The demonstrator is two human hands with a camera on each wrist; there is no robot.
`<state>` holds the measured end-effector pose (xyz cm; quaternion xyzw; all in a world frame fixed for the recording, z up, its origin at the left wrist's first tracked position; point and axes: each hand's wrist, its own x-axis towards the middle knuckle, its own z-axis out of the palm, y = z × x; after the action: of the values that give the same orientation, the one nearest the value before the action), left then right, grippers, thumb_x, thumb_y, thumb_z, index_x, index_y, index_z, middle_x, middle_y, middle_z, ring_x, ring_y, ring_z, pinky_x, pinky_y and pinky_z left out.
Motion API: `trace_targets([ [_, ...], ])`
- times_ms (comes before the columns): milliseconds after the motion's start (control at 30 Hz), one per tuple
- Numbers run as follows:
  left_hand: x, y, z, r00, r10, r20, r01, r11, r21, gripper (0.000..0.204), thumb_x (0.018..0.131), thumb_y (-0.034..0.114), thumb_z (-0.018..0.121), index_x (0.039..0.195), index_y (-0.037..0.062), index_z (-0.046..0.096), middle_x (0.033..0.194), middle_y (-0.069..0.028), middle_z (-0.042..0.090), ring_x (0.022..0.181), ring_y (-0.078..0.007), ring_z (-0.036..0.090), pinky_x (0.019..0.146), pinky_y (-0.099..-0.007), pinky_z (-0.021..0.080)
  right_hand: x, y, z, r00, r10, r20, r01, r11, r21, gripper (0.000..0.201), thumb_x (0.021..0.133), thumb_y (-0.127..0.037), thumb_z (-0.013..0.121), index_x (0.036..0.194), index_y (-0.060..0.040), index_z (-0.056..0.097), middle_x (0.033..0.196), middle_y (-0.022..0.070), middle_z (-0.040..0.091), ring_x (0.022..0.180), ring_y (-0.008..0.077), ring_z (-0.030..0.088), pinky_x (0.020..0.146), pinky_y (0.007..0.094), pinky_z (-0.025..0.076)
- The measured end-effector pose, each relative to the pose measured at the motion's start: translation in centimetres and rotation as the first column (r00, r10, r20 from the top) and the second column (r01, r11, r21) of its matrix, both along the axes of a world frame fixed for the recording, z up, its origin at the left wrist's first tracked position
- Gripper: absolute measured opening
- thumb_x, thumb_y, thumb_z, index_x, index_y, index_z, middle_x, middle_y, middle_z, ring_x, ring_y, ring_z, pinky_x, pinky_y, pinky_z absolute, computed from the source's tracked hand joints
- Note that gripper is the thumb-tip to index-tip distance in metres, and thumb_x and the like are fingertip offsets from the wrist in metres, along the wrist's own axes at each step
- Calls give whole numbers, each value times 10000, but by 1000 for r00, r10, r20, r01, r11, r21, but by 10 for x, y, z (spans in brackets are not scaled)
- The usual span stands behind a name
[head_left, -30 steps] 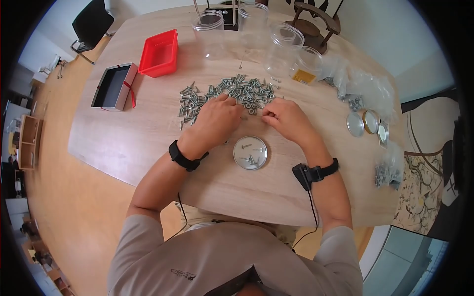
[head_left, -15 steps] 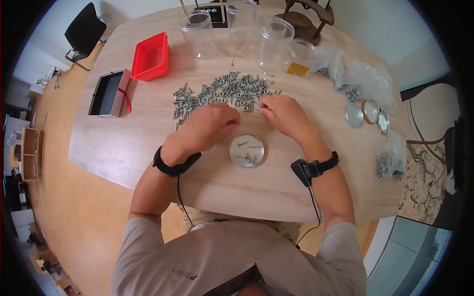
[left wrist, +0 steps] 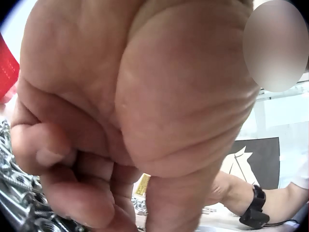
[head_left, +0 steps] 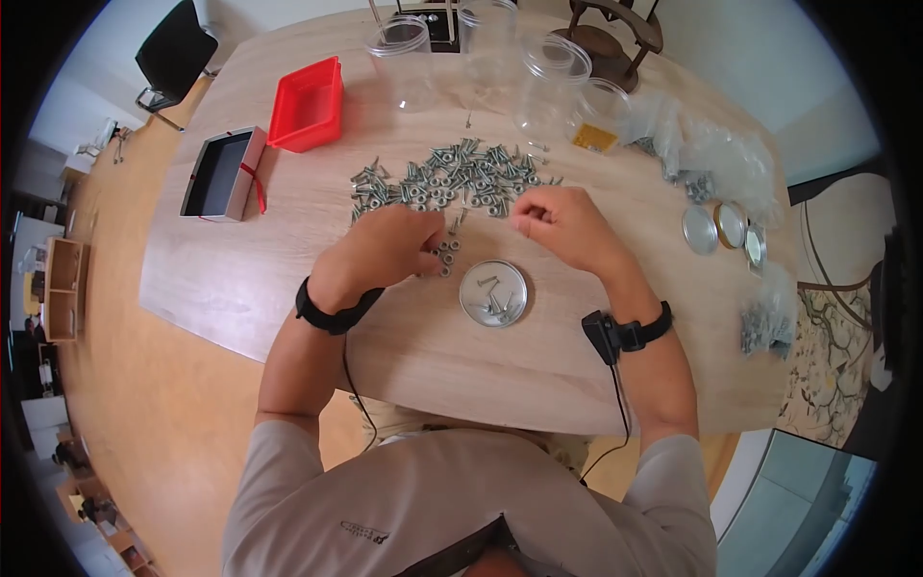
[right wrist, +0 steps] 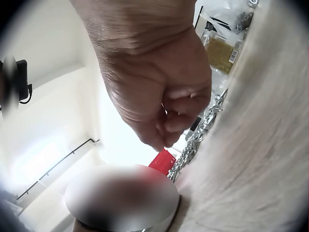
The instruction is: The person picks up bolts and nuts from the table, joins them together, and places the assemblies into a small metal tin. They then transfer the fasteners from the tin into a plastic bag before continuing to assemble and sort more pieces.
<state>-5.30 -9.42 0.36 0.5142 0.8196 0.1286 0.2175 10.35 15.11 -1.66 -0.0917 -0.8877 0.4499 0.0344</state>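
A pile of loose silvery screws and nuts (head_left: 471,173) lies spread on the table in front of both hands. My left hand (head_left: 380,248) hovers at its near side, fingers loosely bent and thumb apart from them. Beside that thumb sits a small group of nuts (head_left: 447,258). In the left wrist view the palm (left wrist: 120,96) fills most of the picture, with screws below the fingers. My right hand (head_left: 567,229) is at the pile's right end, fingers curled and thumb against the forefinger; I cannot tell whether something small is pinched there. Between the hands stands a round metal lid (head_left: 468,310) holding several screws.
Several clear plastic jars (head_left: 399,72) stand at the back. To the left are a red basket (head_left: 332,125) and an open grey box (head_left: 255,144). On the right lie metal lids (head_left: 699,231) and plastic bags of hardware (head_left: 766,322). Cables hang from both wrist straps.
The left hand has drawn back from the pile, toward me and leftward, and the nuts beside its thumb now show. The right hand has stayed near the pile's right end.
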Motion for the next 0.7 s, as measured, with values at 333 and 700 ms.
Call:
trace_targets([
  [333,-56,-29,-4,899,364,-244,-279,904,323,323,917,234,789,1129,11,693,971,-229,752,896,-393,739,783,-471,564,0,14,-33,949,-120,-292,240,874,421,315,900,-150,787,1208,-90,750,1251,113,694,1175,325,662,1028,438,533],
  [700,-49,-5,-26,964,259,-60,-231,929,290,249,947,127,741,1145,-11,681,983,-238,738,902,-399,718,804,-452,559,-4,17,-30,978,-152,-144,184,951,249,236,913,-128,781,1136,-57,750,1192,120,703,1029,328,705,923,434,556],
])
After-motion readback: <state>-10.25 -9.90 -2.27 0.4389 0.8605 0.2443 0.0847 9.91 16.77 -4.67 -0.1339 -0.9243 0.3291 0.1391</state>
